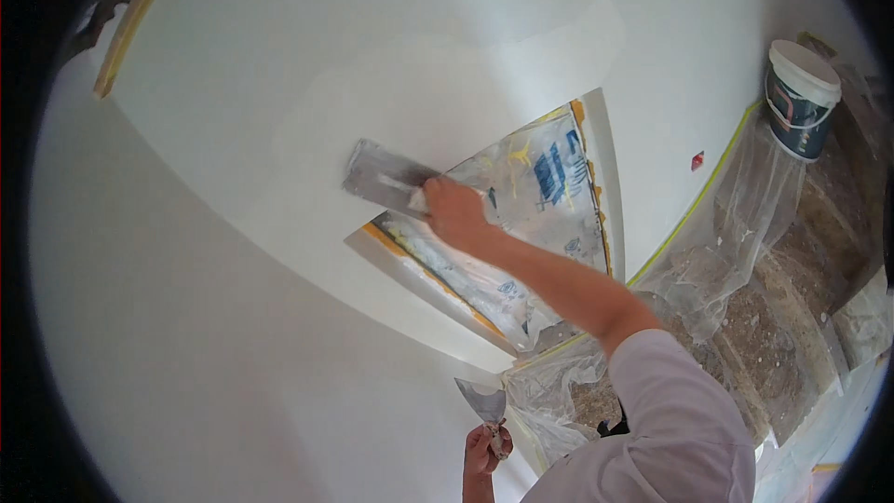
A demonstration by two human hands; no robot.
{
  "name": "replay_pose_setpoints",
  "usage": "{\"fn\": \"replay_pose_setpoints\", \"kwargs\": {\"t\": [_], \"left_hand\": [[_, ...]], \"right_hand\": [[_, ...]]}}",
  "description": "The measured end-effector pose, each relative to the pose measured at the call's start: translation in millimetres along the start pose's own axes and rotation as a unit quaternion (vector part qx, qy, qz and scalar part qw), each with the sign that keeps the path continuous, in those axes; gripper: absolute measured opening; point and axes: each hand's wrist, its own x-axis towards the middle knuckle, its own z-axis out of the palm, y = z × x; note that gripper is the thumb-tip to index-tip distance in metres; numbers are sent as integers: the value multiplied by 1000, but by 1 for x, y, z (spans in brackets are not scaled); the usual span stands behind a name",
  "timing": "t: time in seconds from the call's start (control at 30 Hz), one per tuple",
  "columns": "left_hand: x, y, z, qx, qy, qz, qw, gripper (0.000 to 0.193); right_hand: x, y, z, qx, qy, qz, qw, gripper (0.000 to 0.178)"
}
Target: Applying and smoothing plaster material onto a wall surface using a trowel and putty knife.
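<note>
My right hand [454,212] is closed round the handle of a wide, flat steel plastering trowel [377,174]. The trowel's blade lies on or very close to the white wall [279,130], just left of a recessed opening covered with printed plastic film [521,177]. Lower down, my left hand [480,452] grips the smeared handle of a putty knife [482,400]. Its flared blade points up, apart from the trowel. The palm side of my right hand is hidden.
Orange-yellow tape edges the film. A white-lidded dark bucket [803,107] stands at the upper right on plastic sheeting [745,233] covering brown steps. Yellow-green tape [694,210] runs along the wall's foot. A small red mark [697,160] shows on the wall.
</note>
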Motion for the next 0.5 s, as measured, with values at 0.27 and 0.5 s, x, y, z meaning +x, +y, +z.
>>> {"fn": "replay_pose_setpoints", "kwargs": {"t": [0.27, 0.5], "left_hand": [[-51, 16, 6, 40, 59, 73, 995, 33], [-46, 45, 16, 125, 13, 77, 989, 29]], "right_hand": [[-40, -74, 12, 268, -95, 30, 958, 30], [-142, -79, -83, 718, -238, 326, 567, 20]]}}
